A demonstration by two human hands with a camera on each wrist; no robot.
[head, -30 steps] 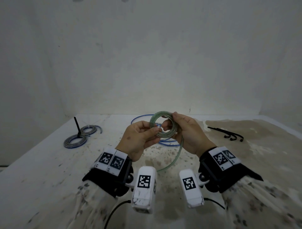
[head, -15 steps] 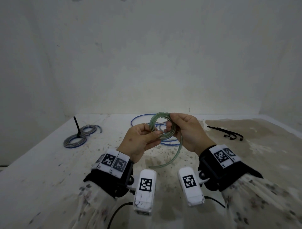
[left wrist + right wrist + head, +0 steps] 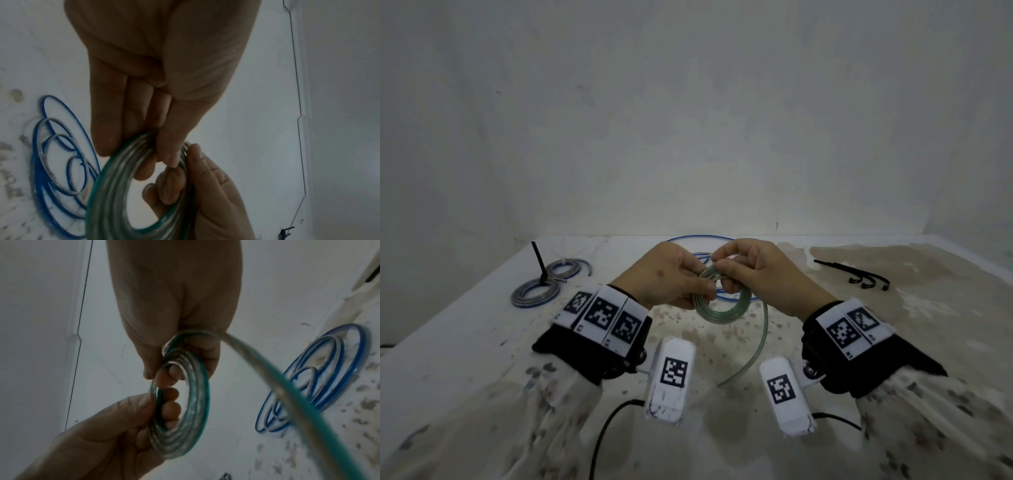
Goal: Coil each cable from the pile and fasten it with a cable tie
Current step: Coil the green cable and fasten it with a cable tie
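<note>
I hold a green-and-clear cable coil [image 3: 722, 308] above the table between both hands. My left hand [image 3: 671, 279] pinches its left rim, thumb outside and fingers through the ring. My right hand [image 3: 750, 270] grips the coil's top edge. In the left wrist view the green coil [image 3: 115, 191] hangs under the left hand [image 3: 162, 146]. In the right wrist view the green coil [image 3: 185, 399] is held by the right hand [image 3: 174, 353], with the left hand [image 3: 127, 423] below. A loose tail [image 3: 753, 349] curves down to the table. The blue cable [image 3: 702, 240] lies behind.
Two tied grey-blue coils [image 3: 537, 293] with an upright black tie lie at the far left. Several black cable ties [image 3: 859, 275] lie at the far right. The table [image 3: 465, 342] is stained, and the white wall stands close behind.
The coil has tilted from upright to lower and flatter. Both hands turned over it, and the loose tail swung from left of centre to the right side.
</note>
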